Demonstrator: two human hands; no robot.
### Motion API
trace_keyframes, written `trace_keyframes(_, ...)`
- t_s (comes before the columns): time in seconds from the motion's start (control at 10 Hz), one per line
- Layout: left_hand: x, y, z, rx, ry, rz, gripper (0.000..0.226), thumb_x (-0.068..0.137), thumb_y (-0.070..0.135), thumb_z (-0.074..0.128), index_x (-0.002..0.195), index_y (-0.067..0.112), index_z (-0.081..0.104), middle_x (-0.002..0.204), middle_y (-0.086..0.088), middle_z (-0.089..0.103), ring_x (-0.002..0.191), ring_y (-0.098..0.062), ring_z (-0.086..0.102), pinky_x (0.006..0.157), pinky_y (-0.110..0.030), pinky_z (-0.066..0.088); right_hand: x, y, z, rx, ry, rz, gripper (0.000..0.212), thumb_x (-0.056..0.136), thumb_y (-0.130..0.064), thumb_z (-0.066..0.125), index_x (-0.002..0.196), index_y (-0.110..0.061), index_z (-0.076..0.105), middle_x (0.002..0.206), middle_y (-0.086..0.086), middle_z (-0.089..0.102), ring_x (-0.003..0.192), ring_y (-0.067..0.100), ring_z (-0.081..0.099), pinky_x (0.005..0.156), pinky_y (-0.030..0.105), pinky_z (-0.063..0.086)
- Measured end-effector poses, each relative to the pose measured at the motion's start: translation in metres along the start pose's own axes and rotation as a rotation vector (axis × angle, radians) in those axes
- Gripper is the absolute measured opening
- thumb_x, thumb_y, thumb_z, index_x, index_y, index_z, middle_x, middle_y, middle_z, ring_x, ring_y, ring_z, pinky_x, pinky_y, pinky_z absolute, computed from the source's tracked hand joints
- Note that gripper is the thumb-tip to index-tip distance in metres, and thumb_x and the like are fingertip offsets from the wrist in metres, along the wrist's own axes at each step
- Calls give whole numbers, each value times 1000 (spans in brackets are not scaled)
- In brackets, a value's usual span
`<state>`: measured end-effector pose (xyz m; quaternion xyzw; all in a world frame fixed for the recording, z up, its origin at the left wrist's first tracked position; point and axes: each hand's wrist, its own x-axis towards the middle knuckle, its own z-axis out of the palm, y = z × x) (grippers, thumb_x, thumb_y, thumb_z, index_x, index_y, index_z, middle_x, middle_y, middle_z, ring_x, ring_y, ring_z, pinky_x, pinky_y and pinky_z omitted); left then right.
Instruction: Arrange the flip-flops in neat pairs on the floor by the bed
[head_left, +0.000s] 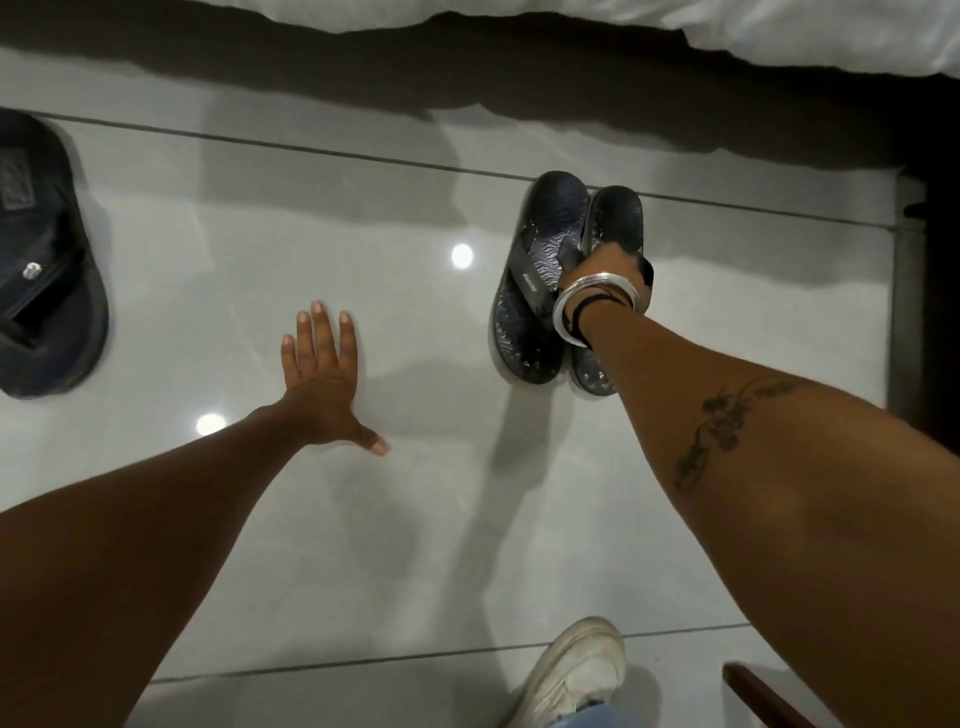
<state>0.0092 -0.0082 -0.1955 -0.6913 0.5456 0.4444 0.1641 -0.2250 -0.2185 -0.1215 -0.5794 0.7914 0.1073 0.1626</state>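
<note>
Left hand: the left hand (324, 387) is lying flat on the floor (415, 519) at centre left of the frame, palm down, its fingers (318, 332) spread wide and gripping nothing, thumb pointing toward the right.
Right hand: the right hand (605, 270) is reaching to the centre right of the frame and is curling over the strap area of the right-hand flip-flop; the fingers are tucked out of sight under the hand, so whether they are closing on the strap cannot be told.
Wrist: a silver bangle (571, 306) and a thin black band are sitting on the right wrist; a dark tattoo is showing on the forearm further down.
Black pair: two black flip-flops are lying side by side and touching, toes pointing to the upper edge of the frame, close to the bed's shadow. The left flip-flop (540, 280) is lying flat with its patterned footbed and strap showing; the right flip-flop (615, 218) is partly covered by the hand and wrist.
Third flip-flop: a dark blue flip-flop (47, 270) is lying alone at the far left edge, well apart from the pair, partly cut off by the frame.
Bed: white bedding (779, 26) is running along the upper edge.
Foot: a white sneaker (576, 670) is standing on the floor at the lower edge.
</note>
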Motion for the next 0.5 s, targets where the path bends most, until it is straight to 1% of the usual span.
trace_keyframes(0.1,-1,2,3,3,38,28,181,20,91,69,131,17,-53,123,-13,-68,116,-30,-63,87,-34,-49,-6,0,-1,-23,2,-8,40,89,-46,59,100,-9,68,96,13,72,89,33,68,82,42,56)
trace_keyframes(0.2,4,-1,-2,-2,63,15,181,20,89,71,129,18,-54,122,-13,-69,114,-30,-64,87,-35,-49,-6,1,-3,-9,-7,-7,42,91,-49,56,98,-9,68,95,13,72,89,32,67,81,42,55)
trace_keyframes(0.3,-8,1,2,-8,-7,6,181,21,85,75,127,19,-56,122,-12,-68,114,-30,-64,93,-43,-42,-8,5,3,-26,-10,-39,46,93,-50,50,94,-8,68,96,13,72,92,33,66,90,43,52)
trace_keyframes(0.4,-4,10,-6,3,-50,-29,181,25,81,79,130,14,-52,131,-20,-62,121,-37,-57,102,-52,-31,-13,9,-5,-94,11,-82,38,93,-45,52,96,-10,67,105,14,70,101,34,62,100,48,43)
trace_keyframes(0.5,-10,14,-30,-88,39,-123,165,47,70,83,146,5,-32,151,-30,-35,142,-44,-29,113,-58,-12,-36,8,-30,-228,139,-326,42,91,-47,47,114,-13,61,125,16,56,116,36,51,105,55,31)
